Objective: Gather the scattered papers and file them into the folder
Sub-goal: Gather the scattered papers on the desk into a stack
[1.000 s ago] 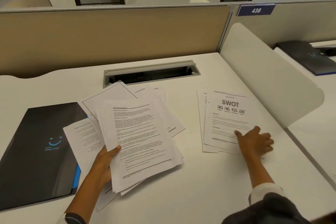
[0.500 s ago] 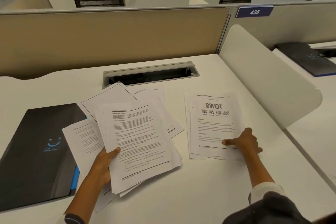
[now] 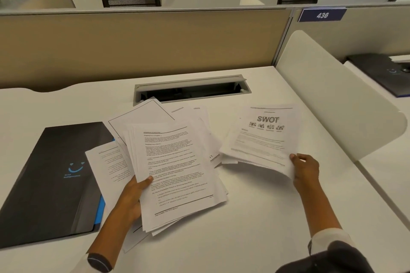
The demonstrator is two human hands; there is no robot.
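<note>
I am gripping the big stack of papers (image 3: 175, 170) with my left hand (image 3: 131, 197), thumb pressing on the top sheet near its left edge, fingers closed underneath. The stack is fanning out unevenly, its far corners reaching almost to the cable tray (image 3: 190, 88) set in the desk (image 3: 255, 224). One loose sheet (image 3: 106, 168) is poking out leftward and overlapping the right edge of the black folder (image 3: 51, 184), which is lying closed on the left of the desk.

My right hand (image 3: 305, 170) is pinching the near right corner of the SWOT bundle (image 3: 264, 137), thumb on top, fingers curled below; that corner is lifting off the desk while the left edge is lying just beside the big stack. The white divider (image 3: 332, 99) is standing close on the right. The desk nearest me, between my forearms, is lying open and bare.
</note>
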